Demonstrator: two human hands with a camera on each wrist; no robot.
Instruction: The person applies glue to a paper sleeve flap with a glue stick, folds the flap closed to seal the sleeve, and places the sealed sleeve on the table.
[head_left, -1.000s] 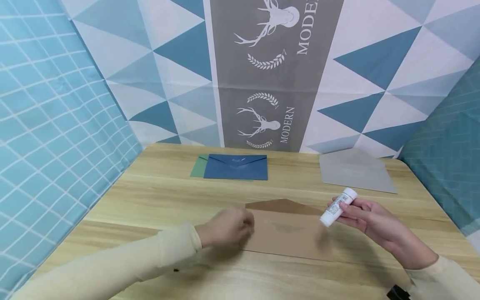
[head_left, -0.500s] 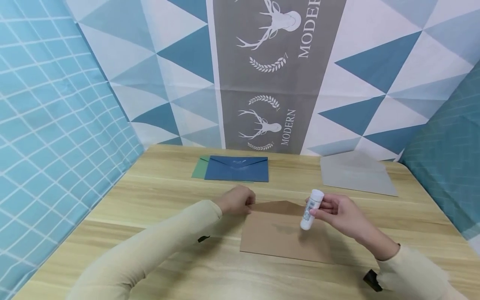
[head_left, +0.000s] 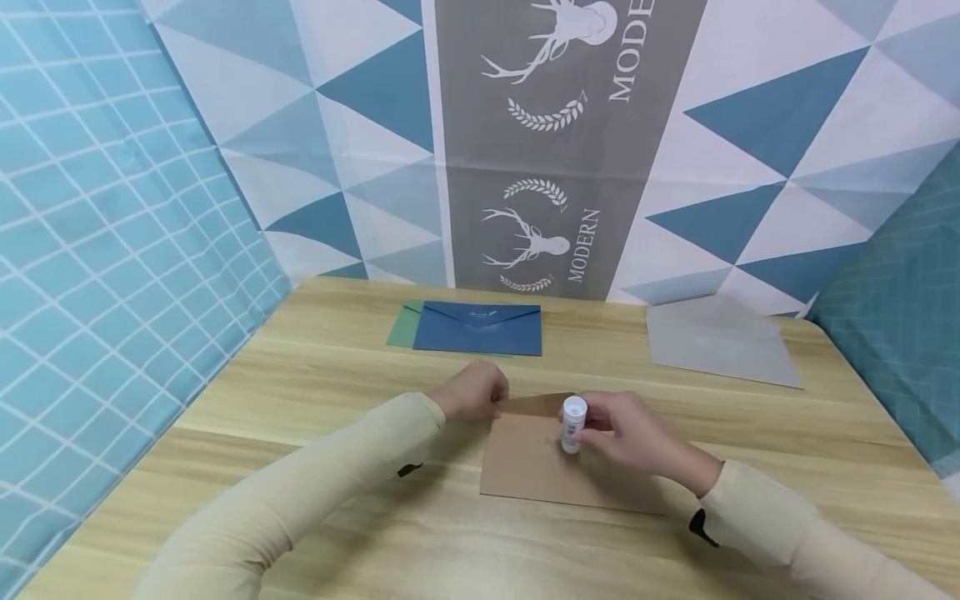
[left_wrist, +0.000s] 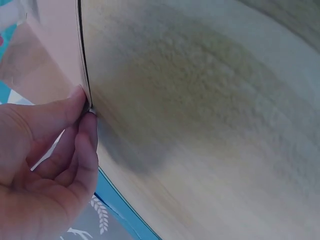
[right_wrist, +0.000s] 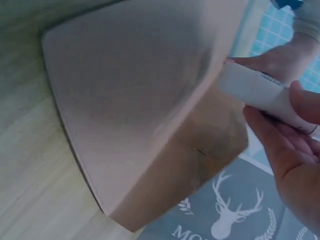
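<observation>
A brown envelope (head_left: pixel 525 467) lies on the wooden table, its flap (head_left: pixel 536 404) unfolded toward the far side. My left hand (head_left: pixel 476 390) pinches the envelope's upper left corner between thumb and fingertips, as the left wrist view shows. Over the envelope's upper middle, my right hand (head_left: pixel 626 429) grips a white glue stick (head_left: pixel 572 425) nearly upright. In the right wrist view the glue stick (right_wrist: pixel 255 90) is between thumb and fingers near the open flap (right_wrist: pixel 195 155). Whether its lower end touches the paper I cannot tell.
Toward the back of the table (head_left: pixel 337 375) a blue envelope (head_left: pixel 480 333) overlaps a green one (head_left: pixel 402 327). A grey envelope (head_left: pixel 723 346) lies at the back right. Patterned cloth (head_left: pixel 375 167) hangs behind the table, with blue cloth at both sides.
My right hand has moved left with the glue stick, from beyond the envelope's right edge to over its middle, turning it more upright. My left hand has moved up to the envelope's upper left corner.
</observation>
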